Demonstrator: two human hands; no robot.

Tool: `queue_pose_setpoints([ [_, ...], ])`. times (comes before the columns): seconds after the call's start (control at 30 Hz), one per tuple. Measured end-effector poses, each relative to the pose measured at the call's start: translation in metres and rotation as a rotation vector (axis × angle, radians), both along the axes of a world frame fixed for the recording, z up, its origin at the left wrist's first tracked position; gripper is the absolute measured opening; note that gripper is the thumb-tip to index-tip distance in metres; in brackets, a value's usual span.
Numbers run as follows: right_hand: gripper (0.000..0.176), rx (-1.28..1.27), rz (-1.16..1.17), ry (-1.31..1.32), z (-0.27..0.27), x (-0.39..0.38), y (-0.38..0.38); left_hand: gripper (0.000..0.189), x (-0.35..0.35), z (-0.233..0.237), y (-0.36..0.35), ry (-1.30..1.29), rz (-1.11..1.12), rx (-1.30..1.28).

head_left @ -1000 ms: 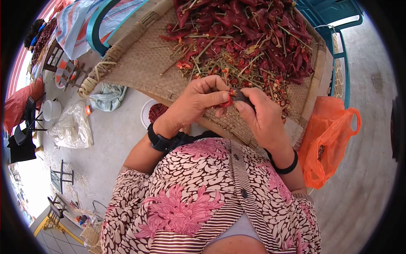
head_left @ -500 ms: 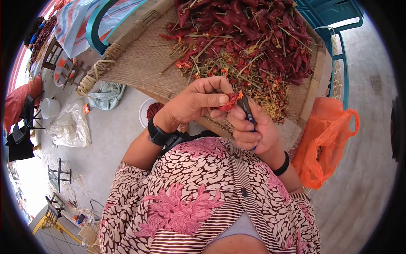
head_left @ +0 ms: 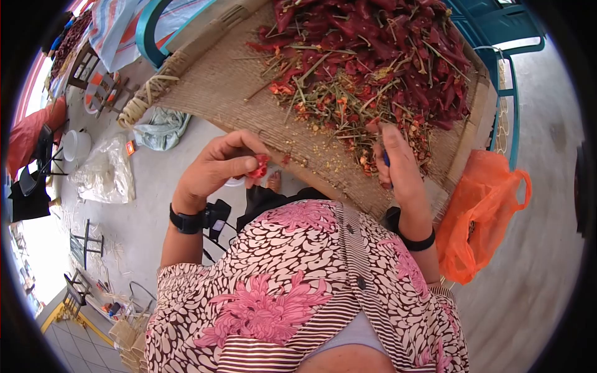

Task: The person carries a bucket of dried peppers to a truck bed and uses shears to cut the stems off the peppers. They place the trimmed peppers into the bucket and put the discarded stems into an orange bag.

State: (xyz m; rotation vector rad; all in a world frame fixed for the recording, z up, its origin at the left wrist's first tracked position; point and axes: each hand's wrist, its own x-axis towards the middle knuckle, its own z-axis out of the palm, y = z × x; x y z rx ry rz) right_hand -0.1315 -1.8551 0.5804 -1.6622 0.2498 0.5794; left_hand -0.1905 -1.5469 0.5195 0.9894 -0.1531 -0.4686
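Observation:
My left hand (head_left: 219, 166), off the near edge of the woven tray (head_left: 211, 93), pinches a red dried chili pepper (head_left: 261, 165) whose torn or cut end faces right. Over the lower right of the tray, my right hand (head_left: 401, 165) is closed around a blue-handled tool (head_left: 386, 159); its dark working end is mostly hidden by fingers and litter. Just beyond the right hand lie loose stems, seeds and orange-red scraps (head_left: 341, 105). Whole dark red chili peppers (head_left: 379, 37) are heaped at the far side of the tray.
An orange plastic bag (head_left: 479, 217) hangs at the right, beside a teal chair (head_left: 507, 87). On the floor to the left are a clear plastic bag (head_left: 109, 174), a green bag (head_left: 163, 129) and a white bucket (head_left: 76, 145). A striped sack (head_left: 118, 34) stands at upper left.
My hands have come apart. The left moved left and down with the chili pepper, away from the tray; the right moved right with the tool, over the scraps.

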Motion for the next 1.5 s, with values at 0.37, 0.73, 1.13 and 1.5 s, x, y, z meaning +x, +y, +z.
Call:
queue_pose_setpoints([
  [0.37, 0.042, -0.811, 0.382, -0.356, -0.003, 0.012, -0.004, 0.020, -0.031, -0.148, 0.060, 0.173, -0.170, 0.807],
  [0.73, 0.047, -0.992, 0.299, -0.301, 0.008, 0.018, 0.004, 0.034, -0.031, -0.349, 0.091, 0.330, 0.146, 1.227],
  [1.13, 0.038, -1.182, 0.150, -0.657, 0.007, 0.075, 0.012, 0.041, -0.030, -0.280, 0.070, 0.204, 0.009, 1.078],
  [1.5, 0.021, -0.911, -0.049, -0.762, -0.007, 0.127, 0.011, 0.018, -0.005, -0.015, 0.000, -0.259, -0.461, 0.673],
])
